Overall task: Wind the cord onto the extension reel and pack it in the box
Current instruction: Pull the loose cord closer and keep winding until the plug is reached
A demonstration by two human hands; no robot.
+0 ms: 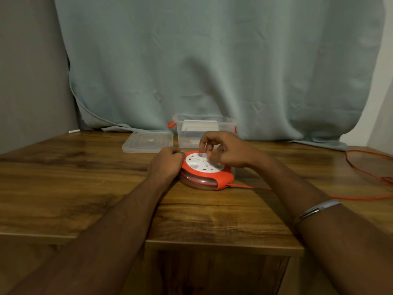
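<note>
An orange extension reel with a white socket face lies flat on the wooden table. My left hand is closed against the reel's left edge. My right hand hovers over the white face with its fingers bent down onto it; what they pinch is blurred. An orange cord leaves the reel's right side and runs across the table to loose loops at the far right. Behind the reel stands a clear plastic box with orange latches, lid off.
The clear lid lies flat on the table left of the box. A grey-green curtain hangs behind the table. The table's front edge is close to me, with a step in it at the left.
</note>
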